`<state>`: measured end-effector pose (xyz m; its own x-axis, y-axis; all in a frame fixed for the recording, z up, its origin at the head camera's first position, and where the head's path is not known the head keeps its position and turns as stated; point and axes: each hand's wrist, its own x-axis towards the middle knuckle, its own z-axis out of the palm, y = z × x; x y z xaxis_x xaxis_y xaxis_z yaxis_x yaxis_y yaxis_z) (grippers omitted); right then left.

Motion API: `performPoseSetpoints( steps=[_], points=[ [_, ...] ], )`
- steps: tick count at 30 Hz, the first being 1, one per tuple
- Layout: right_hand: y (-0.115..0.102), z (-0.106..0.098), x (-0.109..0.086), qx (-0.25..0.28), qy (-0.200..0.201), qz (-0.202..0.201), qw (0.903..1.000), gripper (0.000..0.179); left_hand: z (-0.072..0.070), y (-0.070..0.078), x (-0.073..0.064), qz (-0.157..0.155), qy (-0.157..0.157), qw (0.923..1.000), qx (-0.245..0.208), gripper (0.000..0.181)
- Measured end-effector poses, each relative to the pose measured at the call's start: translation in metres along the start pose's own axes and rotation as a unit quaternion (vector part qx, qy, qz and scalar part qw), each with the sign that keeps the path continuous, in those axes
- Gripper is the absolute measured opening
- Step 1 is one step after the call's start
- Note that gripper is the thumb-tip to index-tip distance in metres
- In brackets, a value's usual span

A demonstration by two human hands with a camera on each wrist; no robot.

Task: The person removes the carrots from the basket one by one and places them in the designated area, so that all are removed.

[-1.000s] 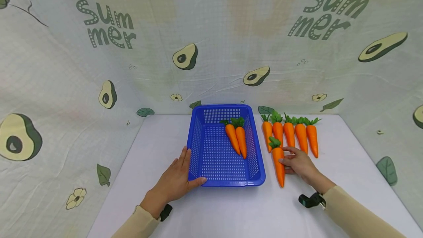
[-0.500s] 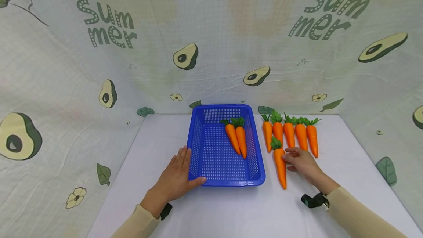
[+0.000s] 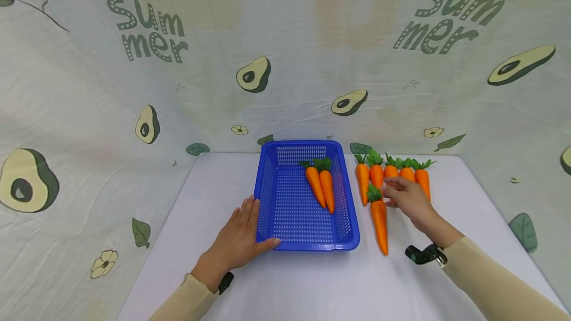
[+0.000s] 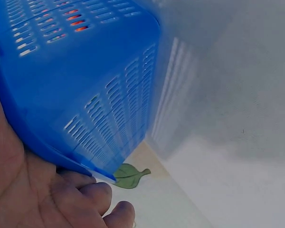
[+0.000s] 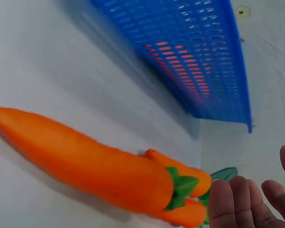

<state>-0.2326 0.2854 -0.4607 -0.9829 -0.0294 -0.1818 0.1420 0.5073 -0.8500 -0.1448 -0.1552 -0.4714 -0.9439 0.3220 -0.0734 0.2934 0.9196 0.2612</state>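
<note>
My left hand (image 3: 236, 239) lies with straight fingers along the left side of a blue plastic basket (image 3: 294, 219), thumb over its front rim. In the left wrist view the palm (image 4: 38, 194) meets the basket's rim. Two orange carrots (image 3: 327, 192) with green tops lie inside, toward the right. My right hand (image 3: 412, 204) hovers over the carrots to the right, thumb and fingers apart, holding nothing. Its fingertips are close to the green top of the front carrot (image 3: 380, 227), which lies alone before the row. The hand partly covers several carrots (image 3: 363, 182) behind it.
A white table (image 3: 294, 286) carries everything. Behind and at the sides hangs a pale cloth (image 3: 294, 28) printed with avocados, leaves and lettering. Dark wrist cameras (image 3: 424, 255) are strapped at both wrists.
My right hand has let go of the front carrot and moved back and up toward the row. That carrot has shifted slightly right. The left hand keeps its place on the basket.
</note>
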Motion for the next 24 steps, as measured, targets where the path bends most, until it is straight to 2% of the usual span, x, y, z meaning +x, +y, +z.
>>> performPoseSetpoints(
  steps=[7,13,18,24],
  points=[
    [-0.061,0.009,0.017,0.014,-0.025,-0.04,0.9988,0.054,-0.002,-0.002,-0.004,-0.009,0.002,1.0,-0.004,0.119],
    [-0.107,0.045,0.035,0.077,-0.089,-0.048,0.9919,0.053,-0.001,-0.003,-0.006,-0.014,0.0,0.9998,-0.013,0.118],
    [-0.124,0.079,0.052,0.144,-0.154,-0.026,0.9773,0.054,0.001,-0.004,-0.005,-0.01,-0.002,0.9997,-0.02,0.118],
    [-0.125,0.101,0.075,0.224,-0.198,0.042,0.9534,0.058,0.0,-0.004,-0.002,-0.007,-0.002,0.9998,-0.021,0.119]
  ],
)
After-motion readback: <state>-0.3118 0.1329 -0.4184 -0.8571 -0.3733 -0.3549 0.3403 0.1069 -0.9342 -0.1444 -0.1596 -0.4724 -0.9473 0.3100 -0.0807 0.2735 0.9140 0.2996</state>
